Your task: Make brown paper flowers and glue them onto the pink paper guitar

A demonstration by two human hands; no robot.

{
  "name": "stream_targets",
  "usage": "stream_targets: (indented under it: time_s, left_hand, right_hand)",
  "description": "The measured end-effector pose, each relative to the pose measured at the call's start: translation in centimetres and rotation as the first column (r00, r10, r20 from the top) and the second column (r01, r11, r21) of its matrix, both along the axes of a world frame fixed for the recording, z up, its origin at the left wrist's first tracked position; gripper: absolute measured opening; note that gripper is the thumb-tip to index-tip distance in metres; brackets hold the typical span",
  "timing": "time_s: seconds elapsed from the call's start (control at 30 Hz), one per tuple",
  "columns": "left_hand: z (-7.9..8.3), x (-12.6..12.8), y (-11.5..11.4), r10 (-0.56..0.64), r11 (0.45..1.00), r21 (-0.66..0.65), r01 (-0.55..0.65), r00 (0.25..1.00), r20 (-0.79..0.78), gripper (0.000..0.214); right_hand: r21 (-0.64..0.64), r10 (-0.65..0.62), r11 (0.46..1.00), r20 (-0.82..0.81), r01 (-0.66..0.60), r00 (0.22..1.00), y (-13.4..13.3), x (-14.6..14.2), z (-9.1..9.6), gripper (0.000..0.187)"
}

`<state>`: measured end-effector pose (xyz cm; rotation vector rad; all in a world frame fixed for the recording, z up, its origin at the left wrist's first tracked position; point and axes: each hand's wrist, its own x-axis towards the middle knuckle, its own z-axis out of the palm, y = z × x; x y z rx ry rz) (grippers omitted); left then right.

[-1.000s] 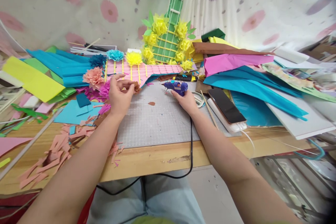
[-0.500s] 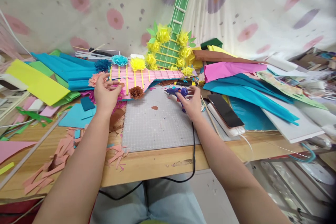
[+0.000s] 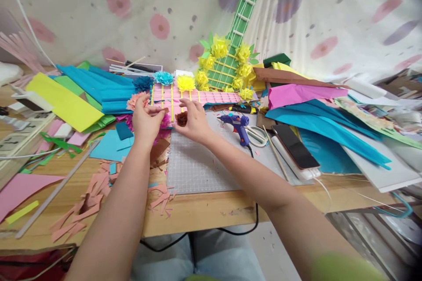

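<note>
We find passage over the front left of the gridded cutting mat [image 3: 198,167]; the right forearm [image 3: 244,167] slants across its right. Beyond this arm, the glue gun [image 3: 240,125], wooden stick [image 3: 276,153] and smartphone [image 3: 293,145] obstruct; the pink paper guitar [image 3: 167,94] bounds the far side.

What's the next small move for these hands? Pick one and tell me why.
Probably bring the small brown paper piece to the brown paper flower: the left hand appears to pinch the piece, the right hand has thumb and fingers around the flower nearby, and the glue gun lies out of both hands.
</note>
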<state>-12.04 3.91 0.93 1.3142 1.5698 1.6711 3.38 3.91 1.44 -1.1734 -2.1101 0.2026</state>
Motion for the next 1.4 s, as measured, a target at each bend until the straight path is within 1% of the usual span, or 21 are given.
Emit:
stream_targets:
  time_s: [0.07, 0.13, 0.27, 0.37, 0.5, 0.63, 0.77, 0.87, 1.0, 1.17, 1.4]
  left_hand:
    - [-0.1, 0.0, 0.0, 0.027, 1.0, -0.01, -0.028, 0.999, -0.021, 0.053]
    - [-0.1, 0.0, -0.1, 0.044, 0.999, -0.028, -0.046, 0.998, -0.048, 0.05]
    - [-0.2, 0.4, -0.3, 0.067, 0.994, -0.082, -0.075, 0.993, -0.1, 0.049]
    - [-0.2, 0.6, -0.4, 0.065, 0.992, -0.099, -0.078, 0.99, -0.128, 0.047]
    - [0.0, 0.8, -0.5, 0.033, 0.99, -0.128, -0.055, 0.985, -0.167, 0.045]
    - [0.7, 1.3, -1.1, 0.0, 0.989, -0.146, -0.036, 0.971, -0.241, 0.044]
    - [1.3, 2.1, -1.8, -0.043, 0.991, -0.137, -0.001, 0.947, -0.319, 0.045]
    - [1.2, 2.4, -1.9, -0.08, 0.983, -0.182, 0.021, 0.943, -0.323, 0.045]
    - [0.8, 2.5, -1.7, -0.077, 0.971, -0.24, -0.006, 0.939, -0.335, 0.043]
    - [0.4, 2.5, -1.2, -0.082, 0.946, -0.319, -0.054, 0.914, -0.397, 0.039]
    - [1.0, 3.0, -0.8, -0.115, 0.903, -0.417, -0.099, 0.881, -0.458, 0.041]
  right_hand:
    - [-0.039, 0.004, 0.999, 0.026, -0.003, 1.0, 0.9, -1.4, -0.5, 0.065]
    - [-0.06, -0.011, 0.998, 0.034, 0.013, 0.999, 1.5, -2.2, -1.2, 0.066]
    - [-0.042, -0.039, 0.998, 0.014, 0.04, 0.999, 2.0, -2.5, -2.4, 0.065]
    - [-0.022, -0.044, 0.999, 0.013, 0.044, 0.999, 2.0, -2.4, -2.8, 0.061]
    - [-0.026, -0.051, 0.998, -0.026, 0.051, 0.998, 1.8, -2.0, -2.7, 0.054]
    - [-0.079, -0.052, 0.996, -0.106, 0.043, 0.993, 1.7, -1.1, -2.6, 0.052]
    - [-0.134, -0.036, 0.991, -0.206, 0.009, 0.978, 1.8, -0.4, -3.0, 0.045]
    - [-0.162, -0.036, 0.987, -0.268, -0.008, 0.963, 1.8, -0.2, -3.4, 0.042]
    - [-0.182, -0.044, 0.983, -0.292, -0.01, 0.955, 1.8, -0.1, -3.6, 0.042]
    - [-0.19, -0.024, 0.981, -0.283, -0.031, 0.959, 2.0, -0.1, -3.5, 0.041]
    - [-0.156, 0.005, 0.986, -0.314, -0.056, 0.95, 1.9, 0.0, -3.3, 0.039]
